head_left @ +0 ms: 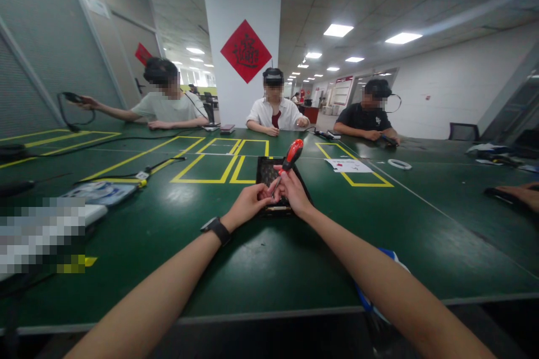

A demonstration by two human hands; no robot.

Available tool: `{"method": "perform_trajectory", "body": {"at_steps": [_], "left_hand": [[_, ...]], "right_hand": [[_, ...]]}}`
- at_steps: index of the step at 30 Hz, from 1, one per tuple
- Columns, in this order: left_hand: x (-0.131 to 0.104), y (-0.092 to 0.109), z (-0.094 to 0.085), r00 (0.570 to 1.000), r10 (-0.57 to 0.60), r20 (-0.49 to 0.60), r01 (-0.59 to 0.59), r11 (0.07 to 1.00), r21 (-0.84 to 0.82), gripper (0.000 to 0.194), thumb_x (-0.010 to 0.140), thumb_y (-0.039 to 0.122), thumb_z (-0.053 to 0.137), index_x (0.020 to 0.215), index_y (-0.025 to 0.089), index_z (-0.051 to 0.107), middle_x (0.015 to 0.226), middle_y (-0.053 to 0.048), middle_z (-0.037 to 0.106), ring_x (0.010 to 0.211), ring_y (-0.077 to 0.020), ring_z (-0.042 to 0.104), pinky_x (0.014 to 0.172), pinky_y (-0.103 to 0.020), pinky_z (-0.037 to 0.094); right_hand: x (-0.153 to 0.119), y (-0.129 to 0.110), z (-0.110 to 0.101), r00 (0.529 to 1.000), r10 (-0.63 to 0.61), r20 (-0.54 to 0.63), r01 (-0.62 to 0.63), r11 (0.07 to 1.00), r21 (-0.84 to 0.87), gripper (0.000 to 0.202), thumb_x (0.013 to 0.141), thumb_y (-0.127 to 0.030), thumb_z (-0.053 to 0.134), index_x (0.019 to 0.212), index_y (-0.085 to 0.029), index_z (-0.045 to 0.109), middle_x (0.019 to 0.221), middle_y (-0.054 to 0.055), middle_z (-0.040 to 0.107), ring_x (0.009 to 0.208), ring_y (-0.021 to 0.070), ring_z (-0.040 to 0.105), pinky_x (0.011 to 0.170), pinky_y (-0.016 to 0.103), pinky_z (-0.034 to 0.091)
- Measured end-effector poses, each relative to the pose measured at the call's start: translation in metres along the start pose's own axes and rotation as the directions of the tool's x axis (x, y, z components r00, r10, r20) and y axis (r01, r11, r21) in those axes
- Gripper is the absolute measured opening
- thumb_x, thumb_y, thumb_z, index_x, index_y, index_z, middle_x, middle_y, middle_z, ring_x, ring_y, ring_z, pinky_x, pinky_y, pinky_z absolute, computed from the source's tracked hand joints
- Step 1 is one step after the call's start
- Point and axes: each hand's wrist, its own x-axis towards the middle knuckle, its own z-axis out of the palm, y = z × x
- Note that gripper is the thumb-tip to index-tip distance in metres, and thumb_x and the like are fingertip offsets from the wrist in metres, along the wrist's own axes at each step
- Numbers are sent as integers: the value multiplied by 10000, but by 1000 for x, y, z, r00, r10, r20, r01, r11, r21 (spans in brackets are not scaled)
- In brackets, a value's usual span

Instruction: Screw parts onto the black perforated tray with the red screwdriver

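My right hand (297, 193) is closed around a screwdriver (293, 153) with a red and black handle. The tool is tilted, its handle up and its thin shaft pointing down to the left. Close to the shaft's lower end, the fingers of my left hand (247, 205) are pinched together; whether they hold the shaft or some small part is hidden. Both hands are over a black, shallow, tray-like case (266, 170) lying on the green table (236, 269). The hands cover much of its inside, where small details cannot be made out.
Yellow tape rectangles (197, 181) mark the table. A white paper (348, 166) and a white ring (399, 164) lie right of the case. At left are a packet (103, 193) and cables. A blue and white object (389, 255) is partly behind my right forearm. Several people sit around the table.
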Motion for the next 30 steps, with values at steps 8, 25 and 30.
{"method": "perform_trajectory", "body": {"at_steps": [8,25,30], "left_hand": [[0,3,-1,995,68,79,-66,997,-34,280,824,340,418,787,137,608,692,-8,584,637,-113,488,641,-231,376],[0,3,-2,996,89,31,-89,996,-6,278,837,328,413,837,151,628,786,-34,633,715,-139,544,703,-253,398],[0,0,0,997,73,28,-72,997,-12,291,830,353,420,789,135,609,742,-26,614,696,-138,533,682,-248,399]], "right_hand": [[1,0,-2,1000,0,-24,0,1000,6,353,852,-430,357,1130,-214,371,627,-42,571,408,64,491,437,187,422],[0,-2,0,990,-62,-123,65,998,13,360,842,-438,385,1134,-231,425,842,37,600,676,102,556,515,198,464],[2,2,-3,997,-4,-76,11,996,93,371,829,-429,420,1149,-244,390,770,16,594,614,103,567,516,241,500]]}}
